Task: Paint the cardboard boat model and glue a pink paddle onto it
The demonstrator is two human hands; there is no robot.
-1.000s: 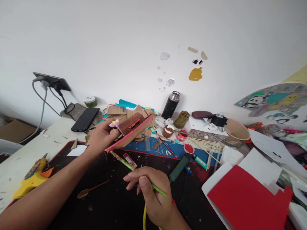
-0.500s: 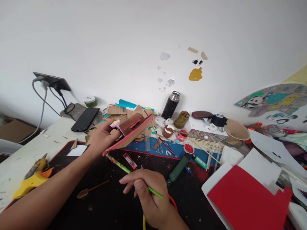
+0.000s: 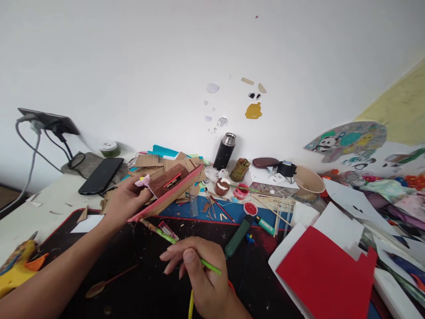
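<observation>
The left hand (image 3: pixel 124 201) grips a small model boat (image 3: pixel 168 194) at its left end, beside a pink flower ornament (image 3: pixel 142 181); some of its fingers are hidden behind the cabin. The boat is raised over the back of the black mat (image 3: pixel 133 252) and tilted, so that its long side and pink edge face the person. The right hand (image 3: pixel 202 270) pinches a green paintbrush (image 3: pixel 164 235) like a pen, thumb against the handle, with the bristle end at the boat's lower left corner. Whether the bristles touch the edge or stop just short of it, I cannot tell.

The step in hand looks like brushing colour along that edge: the rim is pink, while the band below it is mostly bare tan. The next stroke seems to call for a steady left hand and a light brush angle, so that paint stays off the brown cabin. If the bristles run dry, 2 tubs lie within reach on the surface: a red paint tub (image 3: pixel 250 208) just beside the green-handled knife (image 3: pixel 238 239), and a pink-red tub (image 3: pixel 241 191) behind it. A small wooden paddle (image 3: pixel 96 290) lies on the mat, apart from both hands.
</observation>
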